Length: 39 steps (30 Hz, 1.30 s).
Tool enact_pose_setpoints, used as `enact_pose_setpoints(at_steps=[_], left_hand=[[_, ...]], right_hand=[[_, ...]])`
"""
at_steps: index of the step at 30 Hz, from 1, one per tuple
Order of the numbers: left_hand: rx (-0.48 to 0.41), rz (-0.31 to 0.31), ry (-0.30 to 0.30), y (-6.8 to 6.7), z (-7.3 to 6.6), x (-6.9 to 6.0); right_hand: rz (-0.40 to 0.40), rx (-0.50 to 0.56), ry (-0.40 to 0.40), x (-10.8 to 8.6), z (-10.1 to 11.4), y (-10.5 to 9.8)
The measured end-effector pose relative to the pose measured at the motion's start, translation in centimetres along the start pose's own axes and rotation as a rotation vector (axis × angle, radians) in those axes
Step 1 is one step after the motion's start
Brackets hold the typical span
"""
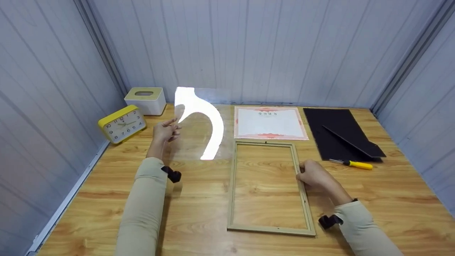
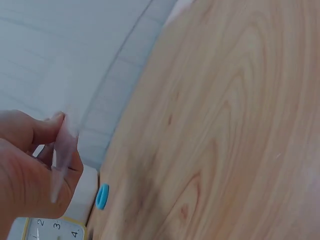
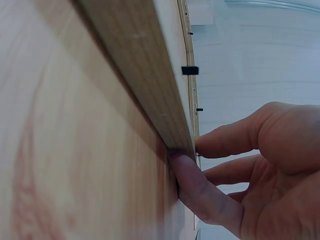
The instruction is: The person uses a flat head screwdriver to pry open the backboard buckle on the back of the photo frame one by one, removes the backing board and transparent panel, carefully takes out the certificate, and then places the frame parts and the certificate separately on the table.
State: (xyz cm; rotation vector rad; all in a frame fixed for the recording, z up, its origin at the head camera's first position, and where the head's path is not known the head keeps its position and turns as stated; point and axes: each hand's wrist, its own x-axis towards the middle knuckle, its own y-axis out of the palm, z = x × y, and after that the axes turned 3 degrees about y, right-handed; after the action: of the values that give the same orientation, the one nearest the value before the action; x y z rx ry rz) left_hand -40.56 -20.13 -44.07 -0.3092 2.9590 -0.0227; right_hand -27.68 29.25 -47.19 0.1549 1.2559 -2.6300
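My left hand (image 1: 165, 132) pinches the left edge of a clear plastic sheet (image 1: 216, 124), which stands up off the table with a bright white glare across it. In the left wrist view, the edge of the sheet runs between thumb and fingers. A light wooden picture frame (image 1: 231, 188) lies to the right of the sheet, with no backing inside it. At its right rail, my right hand (image 1: 316, 174) grips the wood. From the right wrist view, the thumb is at the rail's lower edge and the forefinger on the opposite side; small black tabs show along the frame.
A pink-bordered certificate (image 1: 270, 122) lies behind the frame. Farther right are a black backing board (image 1: 330, 121), with a folded stand flap (image 1: 355, 144), and a yellow-handled screwdriver (image 1: 360, 165). A yellow clock (image 1: 124, 124) and tissue box (image 1: 147, 103) stand back left. Walls enclose the table.
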Motion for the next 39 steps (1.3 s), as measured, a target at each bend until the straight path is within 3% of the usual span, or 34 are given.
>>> enact_pose_setpoints(at_steps=[7,9,12,15,19,22,23,28,31,39], left_hand=[[0.083,-0.12,-0.056,0.0,1.1,2.2],[0.187,-0.148,-0.051,0.0,1.4,2.7],[0.457,-0.17,-0.004,0.0,2.0,2.9],[0.71,-0.15,0.052,0.4,2.5,2.8],[0.9,0.032,0.109,1.3,2.0,2.5],[0.964,0.174,0.121,1.7,1.4,2.3],[0.978,0.193,0.121,1.8,1.3,2.4],[1.039,0.155,0.165,2.1,1.6,2.6],[1.025,0.127,0.193,2.3,1.9,2.7],[1.018,0.145,0.162,2.5,3.2,2.7]], right_hand=[[-0.006,0.026,0.01,0.5,0.5,0.2],[-0.002,0.031,-0.005,0.6,0.6,0.3],[0.006,0.023,-0.03,0.6,0.6,0.5],[0.017,0.031,-0.033,0.5,0.6,0.6],[0.037,0.077,-0.025,0.4,0.6,0.1],[0.042,0.09,-0.022,0.5,0.5,-0.3],[0.036,0.082,-0.02,0.5,0.5,-0.3],[0.02,0.038,-0.035,0.5,0.4,-0.4],[0.001,0.026,-0.04,0.4,0.2,-0.3],[0.006,0.057,0.0,-0.1,-0.4,0.3]])
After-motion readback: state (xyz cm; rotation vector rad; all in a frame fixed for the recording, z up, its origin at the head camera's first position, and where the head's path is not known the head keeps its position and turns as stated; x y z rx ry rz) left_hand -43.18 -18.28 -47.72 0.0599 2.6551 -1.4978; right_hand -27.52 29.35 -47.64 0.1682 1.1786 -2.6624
